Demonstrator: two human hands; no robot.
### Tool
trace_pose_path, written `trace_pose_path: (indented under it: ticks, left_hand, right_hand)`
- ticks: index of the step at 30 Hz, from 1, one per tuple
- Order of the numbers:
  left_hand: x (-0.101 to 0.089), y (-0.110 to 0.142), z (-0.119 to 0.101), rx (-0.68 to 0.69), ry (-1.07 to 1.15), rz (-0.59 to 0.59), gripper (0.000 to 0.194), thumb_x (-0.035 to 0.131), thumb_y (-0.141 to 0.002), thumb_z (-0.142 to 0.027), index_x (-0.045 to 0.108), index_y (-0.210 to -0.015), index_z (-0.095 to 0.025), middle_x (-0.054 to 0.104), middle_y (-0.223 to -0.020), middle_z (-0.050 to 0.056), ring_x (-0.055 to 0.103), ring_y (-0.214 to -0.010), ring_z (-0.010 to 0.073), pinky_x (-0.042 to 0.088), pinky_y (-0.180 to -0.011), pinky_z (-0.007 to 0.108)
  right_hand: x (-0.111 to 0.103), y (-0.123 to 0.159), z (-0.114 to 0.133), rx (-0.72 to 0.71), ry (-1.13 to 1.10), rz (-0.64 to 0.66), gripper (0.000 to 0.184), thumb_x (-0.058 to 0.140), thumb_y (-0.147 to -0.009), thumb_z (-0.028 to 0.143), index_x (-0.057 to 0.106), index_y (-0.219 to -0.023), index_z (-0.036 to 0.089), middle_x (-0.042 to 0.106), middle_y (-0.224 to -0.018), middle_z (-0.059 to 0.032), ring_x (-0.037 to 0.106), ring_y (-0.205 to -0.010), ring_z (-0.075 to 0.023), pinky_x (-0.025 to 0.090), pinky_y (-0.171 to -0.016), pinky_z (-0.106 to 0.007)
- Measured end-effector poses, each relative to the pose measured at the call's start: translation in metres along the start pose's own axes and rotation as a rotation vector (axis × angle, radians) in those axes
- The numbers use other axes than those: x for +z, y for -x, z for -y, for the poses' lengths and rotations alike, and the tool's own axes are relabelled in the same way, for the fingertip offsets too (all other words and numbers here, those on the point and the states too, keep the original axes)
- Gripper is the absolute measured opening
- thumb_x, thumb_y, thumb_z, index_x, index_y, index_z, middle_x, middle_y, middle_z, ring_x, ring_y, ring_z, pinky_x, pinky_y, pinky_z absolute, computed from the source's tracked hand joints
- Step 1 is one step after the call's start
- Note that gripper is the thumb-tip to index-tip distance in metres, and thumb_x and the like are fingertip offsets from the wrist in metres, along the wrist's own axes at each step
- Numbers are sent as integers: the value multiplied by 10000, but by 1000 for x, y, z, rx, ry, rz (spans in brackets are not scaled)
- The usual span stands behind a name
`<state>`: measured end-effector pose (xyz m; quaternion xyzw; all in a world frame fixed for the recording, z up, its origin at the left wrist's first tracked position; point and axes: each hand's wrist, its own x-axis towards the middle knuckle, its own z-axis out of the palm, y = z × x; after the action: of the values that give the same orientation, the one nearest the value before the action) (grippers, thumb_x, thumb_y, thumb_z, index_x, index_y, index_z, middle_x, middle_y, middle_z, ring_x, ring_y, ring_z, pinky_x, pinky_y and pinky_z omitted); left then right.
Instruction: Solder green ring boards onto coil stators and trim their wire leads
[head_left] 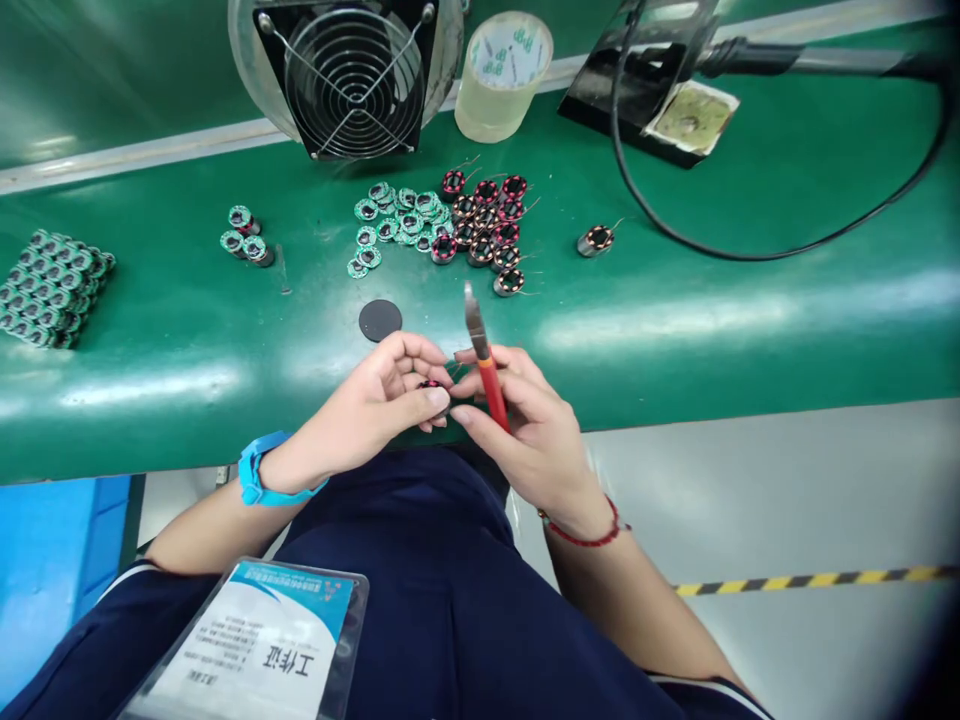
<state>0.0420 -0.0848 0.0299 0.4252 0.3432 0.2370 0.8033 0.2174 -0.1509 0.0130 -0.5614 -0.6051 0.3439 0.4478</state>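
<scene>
The step in hand looks like fine handwork on one small wound coil (433, 384), which sits at the near edge of the green bench (675, 340), between the person's two hands. The left hand (379, 395) is closed around it, thumb pressed on the near side and fingers curled behind, so only part of its dark, pink-marked rim shows. The right hand (536, 425) wraps a red-handled tool (493, 392) against its palm, metal head pointing to the far side, away from the coil; whether the tool's jaws are apart or together I cannot tell. The right thumb and forefinger reach to the coil's right side, near thin wires (456, 368), but whether they pinch one is too small to make out. The next move seems to call for a steady left hold and light right fingertips. Just beyond the left hand lies a black disc (380, 320); farther off, green ring boards (409, 224) lie beside a cluster of similar coils (486, 222).
</scene>
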Motion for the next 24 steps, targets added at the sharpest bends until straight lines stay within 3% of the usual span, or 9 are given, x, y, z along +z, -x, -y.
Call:
trace_pose_path:
  ticks: [4,9,13,17,20,24]
  left_hand:
    - [0,-2,-5,-48,-102,29,221,642,-870,-210,518,-1050,-173,618,-953,20,602,-788,84,493,-690,207]
    - [-2,-1,-10,-51,-466,130,131,566,-883,-237,605,-964,-142,608,-953,42,564,-881,134,453,-821,300]
    - [-6,0,-9,-42,-672,167,143,551,-878,-270,623,-893,-147,579,-882,21,526,-799,125,421,-748,291]
    - [-5,-1,-12,-73,-657,147,126,549,-866,-236,596,-791,-147,509,-787,-19,460,-690,87,374,-657,248]
    - [-4,-3,-14,-138,-550,140,144,517,-875,-227,564,-762,-152,503,-769,-20,449,-668,86,364,-640,246]
    - [-3,-5,-8,-193,-363,111,172,480,-905,-256,520,-765,-165,472,-724,-27,423,-664,92,353,-650,248]
  right_hand:
    - [-3,-3,1,9,0,0,56,644,-832,174,658,-819,227,656,-1056,-58,624,-1087,-193,522,-952,-370]
    - [-13,-12,6,-21,48,186,103,609,-805,117,628,-778,214,649,-1070,-50,631,-1050,-178,519,-932,-344]
    - [-20,-22,7,6,73,311,96,609,-789,127,615,-747,212,659,-1070,-52,636,-1027,-193,526,-901,-354]
    - [-28,-25,5,15,89,234,106,608,-787,126,601,-737,219,666,-1031,-46,628,-1079,-217,513,-934,-395]
    - [-34,-18,0,18,102,132,111,608,-807,132,601,-760,232,665,-971,-38,626,-1078,-225,515,-931,-416]
    - [-38,0,-8,13,139,114,98,615,-822,146,606,-802,241,671,-1003,-49,642,-1057,-235,535,-896,-427]
